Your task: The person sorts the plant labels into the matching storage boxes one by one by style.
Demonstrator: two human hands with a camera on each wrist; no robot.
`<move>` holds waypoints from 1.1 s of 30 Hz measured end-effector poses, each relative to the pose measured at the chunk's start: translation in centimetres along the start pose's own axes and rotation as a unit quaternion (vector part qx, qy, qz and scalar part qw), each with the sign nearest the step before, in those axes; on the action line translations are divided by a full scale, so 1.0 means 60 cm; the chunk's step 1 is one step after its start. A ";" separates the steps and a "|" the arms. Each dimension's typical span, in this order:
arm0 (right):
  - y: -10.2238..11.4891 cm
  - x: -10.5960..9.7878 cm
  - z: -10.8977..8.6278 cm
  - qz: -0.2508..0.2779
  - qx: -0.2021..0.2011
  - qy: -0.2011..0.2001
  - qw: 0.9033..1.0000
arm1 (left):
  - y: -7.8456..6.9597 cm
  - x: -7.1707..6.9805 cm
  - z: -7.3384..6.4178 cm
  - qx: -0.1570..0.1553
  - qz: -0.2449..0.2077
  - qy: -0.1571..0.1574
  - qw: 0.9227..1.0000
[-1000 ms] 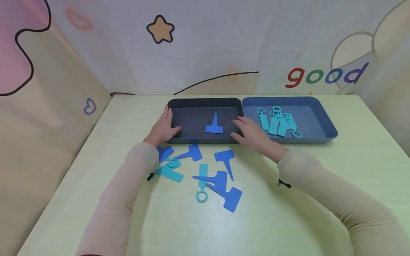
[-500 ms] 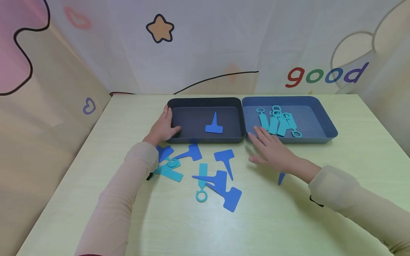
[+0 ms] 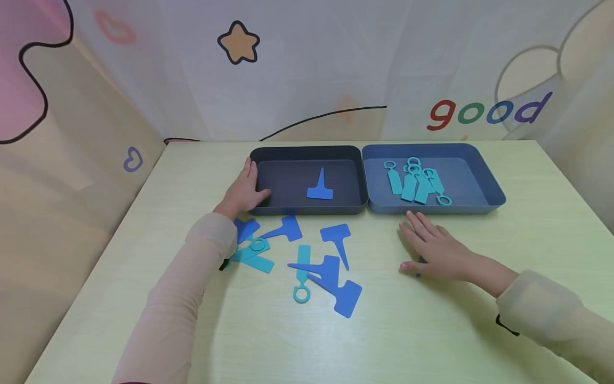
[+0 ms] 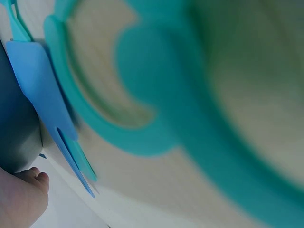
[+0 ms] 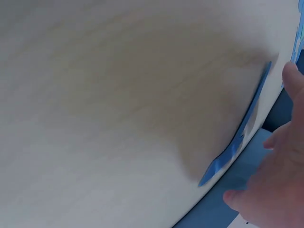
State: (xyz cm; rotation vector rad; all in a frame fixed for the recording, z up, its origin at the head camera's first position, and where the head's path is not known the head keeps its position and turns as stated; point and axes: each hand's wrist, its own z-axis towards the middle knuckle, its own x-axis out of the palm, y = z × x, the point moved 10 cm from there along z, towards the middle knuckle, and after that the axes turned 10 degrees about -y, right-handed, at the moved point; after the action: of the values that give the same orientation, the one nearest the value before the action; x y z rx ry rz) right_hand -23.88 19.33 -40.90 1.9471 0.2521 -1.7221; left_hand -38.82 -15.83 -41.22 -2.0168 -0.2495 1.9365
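My left hand (image 3: 241, 190) rests at the left end of the dark tray (image 3: 307, 210), fingers along its side and thumb over the front rim. Inside lies one blue T-shaped plant label (image 3: 320, 191). My right hand (image 3: 438, 250), fingers spread, hovers low over the table in front of the blue-grey tray (image 3: 484, 205). Mostly hidden under it is a blue T-shaped label, which the right wrist view shows as a blue label (image 5: 237, 135) lying on the table beneath the hand. Several teal ring-topped tags (image 3: 409, 188) lie in the blue-grey tray.
Before the dark tray, blue T-shaped labels (image 3: 347, 298) and teal ring-topped tags (image 3: 259, 262) lie scattered, some overlapping. My left sleeve (image 3: 213, 237) covers part of the left cluster. A printed curtain (image 3: 307, 69) hangs behind the table.
My right hand has left the dark tray's right end and moved right and toward me, over the lone blue label. My left hand has stayed put.
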 end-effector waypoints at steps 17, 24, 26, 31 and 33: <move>-0.051 -0.016 -0.005 -0.013 0.084 -0.023 0.996 | 0.001 0.002 0.001 0.001 -0.004 -0.001 1.000; -0.071 -0.024 0.002 0.004 0.131 -0.026 0.991 | 0.000 0.001 0.001 0.000 -0.006 0.000 1.000; -0.077 -0.026 0.005 0.013 0.141 -0.026 0.990 | 0.001 0.002 0.001 -0.001 -0.006 0.000 1.000; -0.087 -0.028 0.011 0.024 0.161 -0.019 0.986 | 0.004 0.004 0.004 -0.001 -0.004 -0.002 1.000; -0.090 -0.028 0.013 0.026 0.166 -0.012 0.986 | 0.005 0.004 0.005 -0.001 -0.005 -0.002 1.000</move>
State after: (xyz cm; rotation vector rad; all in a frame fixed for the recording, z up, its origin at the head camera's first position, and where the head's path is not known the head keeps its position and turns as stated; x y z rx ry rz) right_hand -27.34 23.84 -40.69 2.1397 -0.1026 -1.8453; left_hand -39.11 -15.96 -41.54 -2.0091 -0.2627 1.9349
